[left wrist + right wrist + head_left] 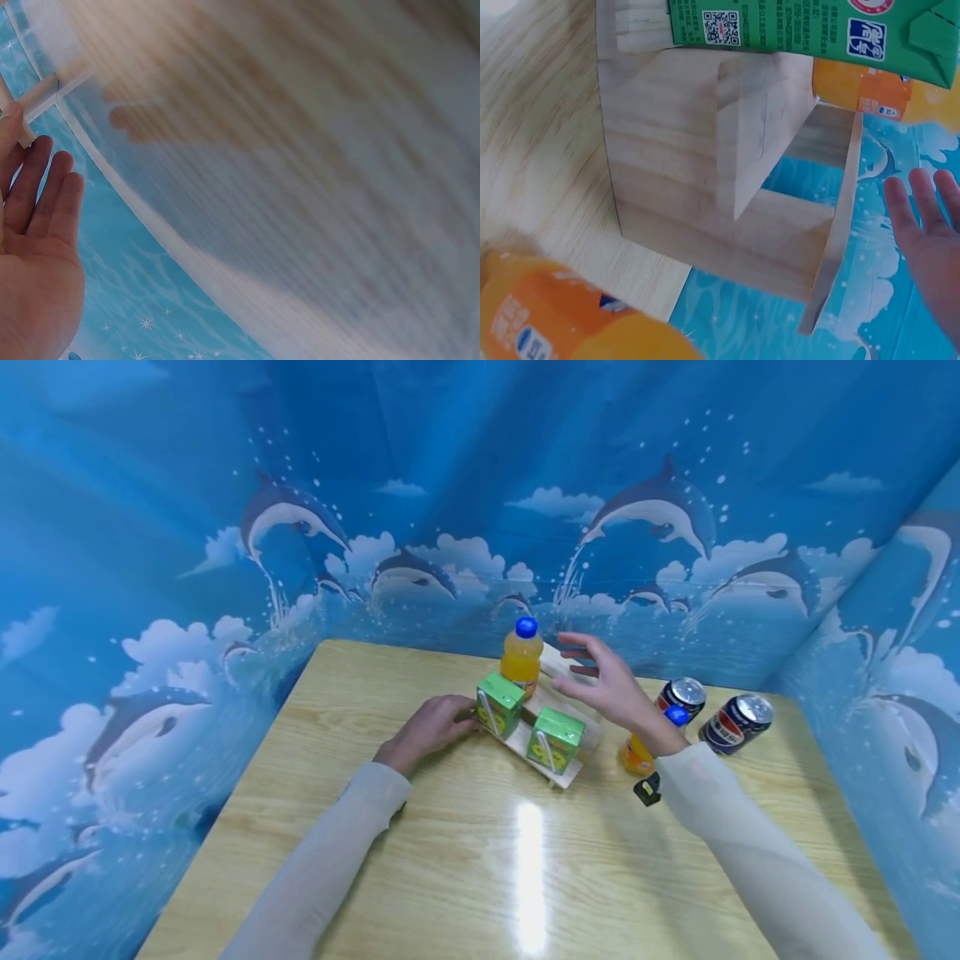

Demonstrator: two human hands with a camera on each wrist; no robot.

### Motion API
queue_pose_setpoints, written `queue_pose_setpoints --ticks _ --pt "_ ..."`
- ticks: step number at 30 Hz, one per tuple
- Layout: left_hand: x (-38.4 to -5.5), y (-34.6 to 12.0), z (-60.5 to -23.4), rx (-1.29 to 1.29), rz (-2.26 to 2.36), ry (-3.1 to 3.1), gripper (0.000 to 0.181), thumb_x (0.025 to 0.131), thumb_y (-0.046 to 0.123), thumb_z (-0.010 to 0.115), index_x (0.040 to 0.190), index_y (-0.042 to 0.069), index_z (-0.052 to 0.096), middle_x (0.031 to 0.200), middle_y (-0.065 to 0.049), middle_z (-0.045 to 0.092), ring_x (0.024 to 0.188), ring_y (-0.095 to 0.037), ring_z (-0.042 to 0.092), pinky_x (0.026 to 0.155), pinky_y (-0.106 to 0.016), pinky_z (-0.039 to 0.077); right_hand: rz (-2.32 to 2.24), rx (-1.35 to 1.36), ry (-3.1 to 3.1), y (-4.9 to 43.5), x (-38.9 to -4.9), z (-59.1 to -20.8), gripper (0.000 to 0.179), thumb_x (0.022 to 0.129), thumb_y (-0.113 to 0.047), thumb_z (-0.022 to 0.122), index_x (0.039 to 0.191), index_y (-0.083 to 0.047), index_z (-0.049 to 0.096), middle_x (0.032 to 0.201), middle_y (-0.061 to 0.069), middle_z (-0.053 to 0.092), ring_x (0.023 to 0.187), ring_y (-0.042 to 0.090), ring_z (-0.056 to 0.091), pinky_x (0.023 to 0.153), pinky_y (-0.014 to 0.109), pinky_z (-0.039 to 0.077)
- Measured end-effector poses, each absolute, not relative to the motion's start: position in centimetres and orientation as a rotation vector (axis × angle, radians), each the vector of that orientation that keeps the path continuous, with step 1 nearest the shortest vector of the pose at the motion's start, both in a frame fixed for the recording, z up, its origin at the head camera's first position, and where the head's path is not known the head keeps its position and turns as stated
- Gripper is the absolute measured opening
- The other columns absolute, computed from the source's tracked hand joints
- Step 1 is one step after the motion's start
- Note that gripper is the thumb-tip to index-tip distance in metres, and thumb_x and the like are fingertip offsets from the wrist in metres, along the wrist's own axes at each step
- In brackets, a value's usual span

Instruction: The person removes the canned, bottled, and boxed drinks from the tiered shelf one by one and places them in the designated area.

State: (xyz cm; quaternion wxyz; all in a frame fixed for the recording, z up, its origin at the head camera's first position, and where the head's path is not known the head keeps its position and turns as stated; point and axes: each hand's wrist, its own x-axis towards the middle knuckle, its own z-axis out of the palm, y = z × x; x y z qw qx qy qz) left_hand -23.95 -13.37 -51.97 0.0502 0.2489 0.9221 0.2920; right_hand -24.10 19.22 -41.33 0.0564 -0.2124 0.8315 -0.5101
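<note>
A small tiered wooden rack (517, 742) stands on the table, its bare wood also showing in the right wrist view. On its front step sit two green juice boxes, one at the left (500, 704) and one at the right (556, 741). Behind the left box an orange drink bottle (521, 658) with a blue cap stands upright. My left hand (435, 727) pinches the rack's left end between thumb and index finger, the other fingers extended. Over the rack's back right part, my right hand (600, 683) hovers with fingers spread, holding nothing.
Right of the rack, a second orange bottle (637, 755) stands partly hidden behind my right forearm. Two dark cola cans, one nearer (681, 695) and one farther right (735, 723), stand beside it. A blue dolphin-print curtain (450, 485) surrounds the wooden table (420, 877).
</note>
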Motion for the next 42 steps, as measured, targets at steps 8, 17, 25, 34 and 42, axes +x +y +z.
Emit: queue_pose_setpoints --ticks 8,17,25,34,42 --pt "-24.0 -13.4 -52.0 0.766 0.892 2.809 0.037 0.102 0.027 0.079 0.136 0.014 0.075 0.134 -0.004 0.079 0.126 -0.024 0.073 0.114 -0.045 0.059 -1.539 -0.669 2.481 18.1 -24.6 -41.6 0.077 0.104 -0.024 0.078 0.169 -0.015 0.037 0.174 0.009 0.038 0.156 0.038 0.044 0.129 0.063 0.041" --pt "-24.0 -13.3 -52.0 0.769 0.902 2.8 0.037 0.103 0.027 0.078 0.138 0.014 0.075 0.135 -0.005 0.078 0.127 -0.024 0.073 0.115 -0.045 0.059 -1.498 -0.67 2.455 17.4 -24.9 -42.0 0.082 0.104 -0.03 0.079 0.172 -0.026 0.033 0.176 0.005 0.036 0.157 0.036 0.044 0.128 0.061 0.044" --pt "-24.1 -13.3 -51.9 0.753 0.892 2.801 0.036 0.103 0.027 0.078 0.136 0.013 0.075 0.135 -0.005 0.078 0.127 -0.025 0.073 0.115 -0.045 0.058 -1.498 -0.666 2.462 16.1 -25.4 -41.5 0.086 0.102 -0.031 0.081 0.172 -0.022 0.031 0.171 0.01 0.041 0.155 0.038 0.046 0.126 0.062 0.045" --pt "-23.9 -13.2 -51.9 0.758 0.877 2.812 0.035 0.102 0.027 0.079 0.135 0.014 0.076 0.134 -0.005 0.079 0.126 -0.025 0.074 0.115 -0.045 0.059 -1.497 -0.646 2.472 15.0 -25.9 -41.4 0.081 0.103 -0.033 0.079 0.17 -0.022 0.034 0.161 0.013 0.051 0.151 0.039 0.051 0.124 0.06 0.048" --pt "-24.0 -13.3 -52.0 0.754 0.883 2.804 0.037 0.103 0.026 0.078 0.137 0.015 0.075 0.135 -0.004 0.078 0.127 -0.024 0.073 0.115 -0.044 0.058 -1.592 -0.616 2.481 14.6 -26.0 -41.3 0.071 0.104 -0.026 0.079 0.164 -0.02 0.043 0.155 0.014 0.059 0.145 0.034 0.057 0.12 0.055 0.054"
